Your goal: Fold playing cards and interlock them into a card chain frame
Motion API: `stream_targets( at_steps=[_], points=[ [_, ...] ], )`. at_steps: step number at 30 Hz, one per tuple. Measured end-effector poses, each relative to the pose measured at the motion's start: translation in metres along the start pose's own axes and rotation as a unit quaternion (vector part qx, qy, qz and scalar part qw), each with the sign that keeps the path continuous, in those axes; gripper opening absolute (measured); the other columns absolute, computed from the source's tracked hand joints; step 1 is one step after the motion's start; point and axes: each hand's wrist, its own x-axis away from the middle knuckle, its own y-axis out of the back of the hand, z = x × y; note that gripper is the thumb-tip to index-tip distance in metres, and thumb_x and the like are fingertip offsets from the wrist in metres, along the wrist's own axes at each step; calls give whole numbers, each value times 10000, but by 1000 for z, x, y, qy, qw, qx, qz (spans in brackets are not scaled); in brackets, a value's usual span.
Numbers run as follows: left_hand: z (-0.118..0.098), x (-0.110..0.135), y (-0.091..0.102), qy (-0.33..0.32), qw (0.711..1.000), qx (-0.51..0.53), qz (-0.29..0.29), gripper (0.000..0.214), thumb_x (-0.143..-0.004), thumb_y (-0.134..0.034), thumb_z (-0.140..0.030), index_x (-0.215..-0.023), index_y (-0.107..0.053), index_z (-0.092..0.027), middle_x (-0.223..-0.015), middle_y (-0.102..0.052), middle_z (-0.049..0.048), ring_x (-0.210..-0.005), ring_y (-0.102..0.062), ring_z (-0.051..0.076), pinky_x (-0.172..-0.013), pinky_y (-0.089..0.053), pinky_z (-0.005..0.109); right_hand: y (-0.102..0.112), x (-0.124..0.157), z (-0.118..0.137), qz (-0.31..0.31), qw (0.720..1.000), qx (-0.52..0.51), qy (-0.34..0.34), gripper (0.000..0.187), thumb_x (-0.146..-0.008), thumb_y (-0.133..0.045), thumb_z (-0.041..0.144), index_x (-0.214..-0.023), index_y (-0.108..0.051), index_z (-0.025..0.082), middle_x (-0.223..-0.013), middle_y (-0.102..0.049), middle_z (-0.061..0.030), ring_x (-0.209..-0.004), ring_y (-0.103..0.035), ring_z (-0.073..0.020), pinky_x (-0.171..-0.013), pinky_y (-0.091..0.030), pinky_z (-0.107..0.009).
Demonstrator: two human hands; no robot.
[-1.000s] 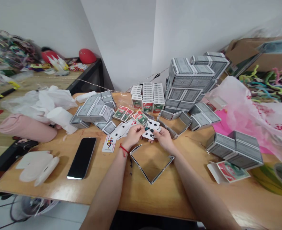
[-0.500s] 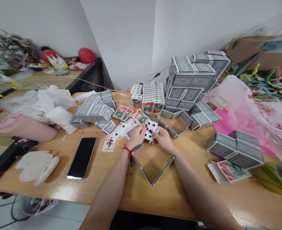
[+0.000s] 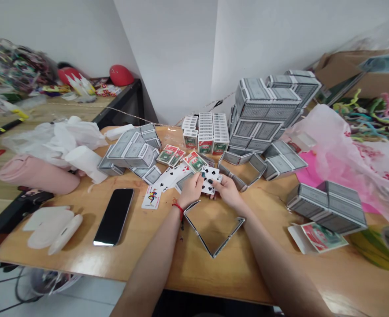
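Between my two hands are playing cards (image 3: pixel 208 179), a six of spades facing up on top with another card's corner at its right. My left hand (image 3: pixel 192 187) pinches their left edge. My right hand (image 3: pixel 226 189) grips the right side, thumb lying on the face. Just below, between my forearms, a V-shaped strip of joined cards (image 3: pixel 213 254) stands on edge. Loose cards (image 3: pixel 171 177) and a joker (image 3: pixel 151 197) lie left of my left hand. Behind my right hand stands an open frame of folded cards (image 3: pixel 243 171).
Grey card blocks (image 3: pixel 130 149) stand at left, with a taller stack (image 3: pixel 263 110) at back right. Card boxes (image 3: pixel 205 132) line the back. A phone (image 3: pixel 113 216), a pink bottle (image 3: pixel 37 174), another card block (image 3: pixel 326 207) and yellow tape (image 3: pixel 376 246) are around.
Both hands still hold the cards in nearly the same place. The whole view has shifted slightly; nothing else on the table has visibly moved.
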Motion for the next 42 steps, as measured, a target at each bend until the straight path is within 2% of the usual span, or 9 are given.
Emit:
stream_targets(
  at_steps=[3, 8, 14, 18, 24, 32, 36, 39, 42],
  points=[
    [2, -2, 2, -15, 999, 40, 7, 171, -833, -369, -289, -717, -430, -178, -619, -444, -27, -562, -417, 92, -525, -336, 204, 0, 0, -2, 3, 1000, 14, -4, 284, -725, -556, 446, -768, -434, 193, -527, -602, 17, -360, -512, -115, -332, -368, -218],
    [5, -4, 4, 21, 994, 107, 23, 241, -814, -400, -337, -637, -380, -175, -567, -390, -39, -514, -377, 83, -491, -321, 198, 0, -1, -4, 10, 1000, 30, -2, 275, -734, -548, 433, -771, -426, 189, -517, -590, 25, -342, -499, -108, -327, -354, -212],
    [2, -2, 0, 31, 999, 1, -33, 298, -840, -338, -370, -636, -424, -171, -542, -433, -29, -512, -388, 91, -493, -295, 210, -1, 0, -4, 16, 999, 40, -11, 287, -715, -573, 436, -748, -424, 192, -499, -585, 29, -337, -493, -106, -325, -349, -209],
    [0, -2, -1, 29, 995, -70, -65, 368, -842, -314, -376, -544, -378, -169, -482, -401, -31, -470, -349, 85, -475, -253, 224, -1, 0, -3, 24, 998, 45, -21, 305, -707, -578, 456, -718, -429, 190, -496, -582, 30, -345, -501, -105, -331, -357, -208],
    [-1, -2, -1, 37, 993, -81, -73, 421, -841, -304, -394, -488, -348, -169, -449, -390, -26, -449, -341, 85, -472, -246, 235, -3, 1, 2, 19, 999, 38, -27, 319, -696, -586, 469, -691, -454, 180, -497, -590, 22, -351, -510, -107, -331, -358, -206],
    [0, -3, -1, 24, 999, -14, -44, 310, -853, -331, -377, -734, -520, -162, -598, -516, -5, -551, -451, 102, -529, -357, 217, -7, 0, 3, -32, 999, -5, -18, 326, -693, -583, 486, -726, -478, 180, -526, -606, 9, -368, -509, -111, -356, -388, -223],
    [2, -2, 0, 12, 994, 108, -1, 231, -830, -398, -316, -949, -526, -165, -761, -576, 22, -625, -505, 109, -545, -413, 213, -5, -2, 1, -60, 998, -20, -2, 319, -700, -577, 491, -744, -495, 187, -562, -611, 1, -397, -512, -113, -385, -404, -236],
    [5, -3, -1, 30, 981, 192, 22, 313, -807, -429, -266, -1106, -452, -177, -825, -584, 34, -596, -518, 98, -510, -431, 205, -4, -4, 0, -79, 996, -31, 5, 333, -694, -573, 514, -745, -507, 192, -579, -610, -7, -417, -508, -118, -402, -414, -250],
    [7, -4, 0, 46, 976, 214, 18, 249, -791, -452, -262, -1021, -472, -170, -787, -575, 22, -560, -515, 86, -512, -443, 206, -3, -6, -1, -88, 996, -32, 5, 361, -689, -564, 543, -750, -529, 188, -590, -615, -18, -431, -506, -122, -417, -421, -257]
  ],
)
